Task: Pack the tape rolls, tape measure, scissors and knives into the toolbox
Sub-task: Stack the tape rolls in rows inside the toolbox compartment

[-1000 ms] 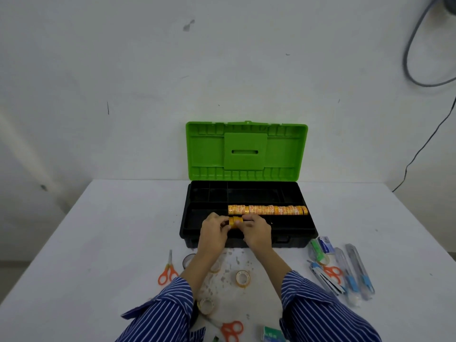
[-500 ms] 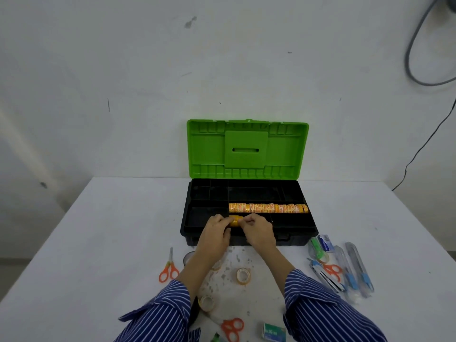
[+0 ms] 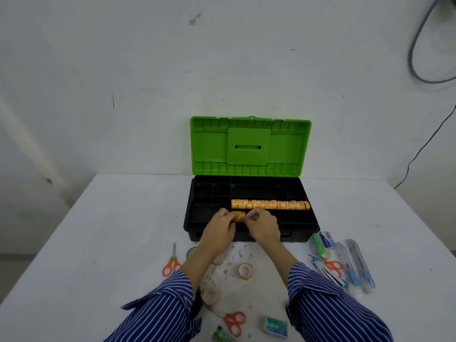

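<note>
1. Fingers (image 3: 230,219) of the left hand (image 3: 219,230) and fingers (image 3: 249,216) of the right hand (image 3: 262,227) pinch a small orange tape roll (image 3: 238,215) from either side, holding it over the front compartment of the toolbox (image 3: 306,224).
2. Just behind the held roll, a row of orange tape rolls (image 3: 270,204) lies side by side in the tray's long middle compartment, running from the centre divider to the right wall.
3. The toolbox is black, its green lid (image 3: 250,146) standing upright against the white wall (image 3: 148,70); the rear compartments look dark, and their contents cannot be made out.
4. On the white tabletop (image 3: 98,243) in front of the box, clear tape rolls lie loose: one (image 3: 245,270) between the forearms, another (image 3: 209,296) beside the left sleeve (image 3: 162,314).
5. Orange-handled scissors (image 3: 172,261) lie left of the left forearm; a second pair (image 3: 233,322) lies near the front edge between the striped sleeves.
6. To the right of the box sits a cluster of packaged tools, among them blue-handled knives (image 3: 357,265) and a third pair of orange scissors (image 3: 333,266).
7. A small green box (image 3: 275,327) lies near the right sleeve (image 3: 328,309).
</note>
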